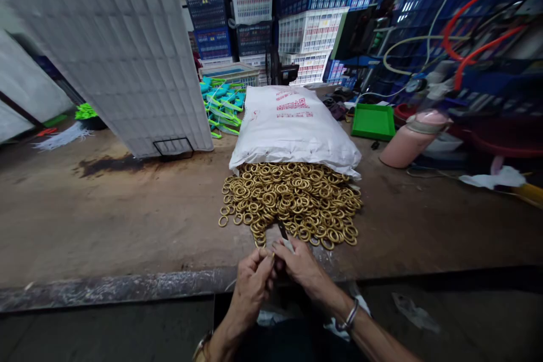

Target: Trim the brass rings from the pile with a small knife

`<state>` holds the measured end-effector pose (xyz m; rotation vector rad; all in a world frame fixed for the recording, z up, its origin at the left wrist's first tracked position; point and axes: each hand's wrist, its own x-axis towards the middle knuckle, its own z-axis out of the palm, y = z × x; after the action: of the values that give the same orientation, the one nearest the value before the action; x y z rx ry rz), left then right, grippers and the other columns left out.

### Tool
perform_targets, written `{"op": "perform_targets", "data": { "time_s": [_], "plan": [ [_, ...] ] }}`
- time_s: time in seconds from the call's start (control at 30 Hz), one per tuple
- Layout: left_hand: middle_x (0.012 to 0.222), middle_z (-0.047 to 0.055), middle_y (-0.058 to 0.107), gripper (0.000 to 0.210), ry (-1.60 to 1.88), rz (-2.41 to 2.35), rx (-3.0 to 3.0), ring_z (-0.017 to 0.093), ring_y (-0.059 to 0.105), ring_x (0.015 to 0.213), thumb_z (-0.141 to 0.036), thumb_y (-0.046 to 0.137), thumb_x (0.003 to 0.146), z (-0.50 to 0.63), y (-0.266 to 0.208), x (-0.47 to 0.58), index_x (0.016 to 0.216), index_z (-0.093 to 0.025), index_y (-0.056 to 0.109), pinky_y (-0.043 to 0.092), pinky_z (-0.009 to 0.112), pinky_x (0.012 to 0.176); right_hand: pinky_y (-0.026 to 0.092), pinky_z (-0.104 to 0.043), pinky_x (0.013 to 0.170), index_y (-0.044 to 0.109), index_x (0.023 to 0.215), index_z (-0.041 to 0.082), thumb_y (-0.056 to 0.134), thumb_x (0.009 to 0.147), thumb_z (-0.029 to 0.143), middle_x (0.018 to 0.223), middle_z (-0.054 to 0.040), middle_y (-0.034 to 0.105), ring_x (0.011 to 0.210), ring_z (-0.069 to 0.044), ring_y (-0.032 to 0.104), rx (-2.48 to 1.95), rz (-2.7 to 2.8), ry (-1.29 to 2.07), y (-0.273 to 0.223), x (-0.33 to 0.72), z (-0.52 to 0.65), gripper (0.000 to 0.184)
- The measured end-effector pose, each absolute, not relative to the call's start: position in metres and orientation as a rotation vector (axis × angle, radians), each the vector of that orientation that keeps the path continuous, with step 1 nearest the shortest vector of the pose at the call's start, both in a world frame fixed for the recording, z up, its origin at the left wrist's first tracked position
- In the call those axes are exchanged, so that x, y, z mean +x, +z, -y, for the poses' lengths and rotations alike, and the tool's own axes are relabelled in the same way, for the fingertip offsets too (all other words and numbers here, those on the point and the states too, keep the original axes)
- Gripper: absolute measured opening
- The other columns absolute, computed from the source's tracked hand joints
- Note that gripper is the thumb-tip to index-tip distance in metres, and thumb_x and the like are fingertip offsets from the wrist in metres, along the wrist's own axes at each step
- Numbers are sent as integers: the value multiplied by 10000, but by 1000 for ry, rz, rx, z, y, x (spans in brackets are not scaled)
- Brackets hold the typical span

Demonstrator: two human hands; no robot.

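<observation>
A big heap of gold-coloured rings (292, 198) spills over the wooden table in front of me. Just below its near edge, my left hand (253, 280) is closed in a pinch; a small golden edge shows at the fingertips and looks like one of these rings. My right hand (303, 268) meets it at the fingertips, closed around a slim knife-like tool (287, 244) with a pale part near the fingers and a dark end pointing at the heap. Fingers cover much of the tool and the ring.
Behind the heap lies a full white sack (292, 130) with red print. A tall white panel (127, 56) stands on the left, beside teal and green hangers (223, 104). To the right are a green tray (373, 122) and a pink bottle (411, 141). Stacked crates (311, 31) fill the back.
</observation>
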<state>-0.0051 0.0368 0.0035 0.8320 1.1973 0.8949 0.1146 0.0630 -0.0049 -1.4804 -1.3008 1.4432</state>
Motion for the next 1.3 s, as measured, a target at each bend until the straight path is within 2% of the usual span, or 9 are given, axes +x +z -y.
{"op": "perform_targets", "data": {
  "time_s": [0.27, 0.37, 0.5, 0.6, 0.67, 0.8, 1.03, 1.3],
  "plan": [
    [536, -52, 422, 345, 884, -1058, 798, 31, 299, 383, -492, 511, 744, -32, 1, -8, 718, -148, 521, 198, 147, 349, 326, -186, 429, 441, 620, 187, 412, 764, 379, 478, 64, 462, 414, -72, 426, -1356, 1169, 1639, -10, 111, -61, 242],
    [543, -51, 438, 330, 887, -1068, 794, 29, 306, 380, -482, 521, 737, -33, 2, -7, 734, -152, 519, 191, 143, 346, 340, -197, 460, 449, 614, 190, 368, 791, 371, 490, 48, 481, 444, -85, 440, -1436, 1317, 1492, -12, 115, -63, 266],
    [541, -53, 456, 348, 903, -1114, 774, 28, 315, 369, -505, 547, 698, -34, 1, -5, 721, -161, 503, 200, 142, 343, 331, -211, 507, 448, 604, 195, 356, 788, 283, 540, 21, 505, 514, -105, 445, -1592, 1694, 1021, -14, 125, -62, 224],
    [549, -49, 470, 366, 927, -1149, 783, 29, 317, 365, -526, 540, 693, -35, 2, -6, 709, -165, 480, 205, 143, 337, 302, -214, 528, 484, 678, 195, 371, 725, 153, 598, 10, 540, 550, -111, 460, -1613, 1991, 813, -15, 131, -56, 130],
    [541, -52, 470, 384, 945, -1156, 801, 29, 315, 360, -545, 539, 684, -36, 2, -7, 696, -168, 465, 211, 147, 335, 282, -222, 538, 502, 731, 196, 381, 660, 92, 618, 7, 559, 566, -116, 479, -1630, 2133, 739, -16, 131, -52, 175],
    [498, -61, 452, 416, 956, -1181, 836, 31, 302, 345, -576, 546, 657, -37, 5, -7, 659, -170, 458, 210, 159, 336, 255, -239, 540, 515, 791, 195, 376, 626, 66, 633, -3, 577, 578, -130, 496, -1679, 2228, 630, -15, 129, -48, 251],
    [506, -46, 473, 383, 1006, -1158, 924, 38, 320, 364, -539, 547, 688, -36, -1, -9, 631, -166, 477, 230, 167, 359, 233, -238, 525, 512, 808, 192, 377, 611, 47, 635, 1, 579, 562, -123, 490, -1669, 2277, 608, -12, 130, -49, 279],
    [558, -35, 488, 301, 993, -940, 838, 35, 332, 373, -449, 516, 767, -20, 10, -16, 668, -167, 481, 236, 159, 343, 244, -237, 520, 518, 867, 186, 401, 699, 94, 667, -14, 591, 593, -142, 528, -1746, 2300, 568, -12, 133, -59, 224]
  ]
}}
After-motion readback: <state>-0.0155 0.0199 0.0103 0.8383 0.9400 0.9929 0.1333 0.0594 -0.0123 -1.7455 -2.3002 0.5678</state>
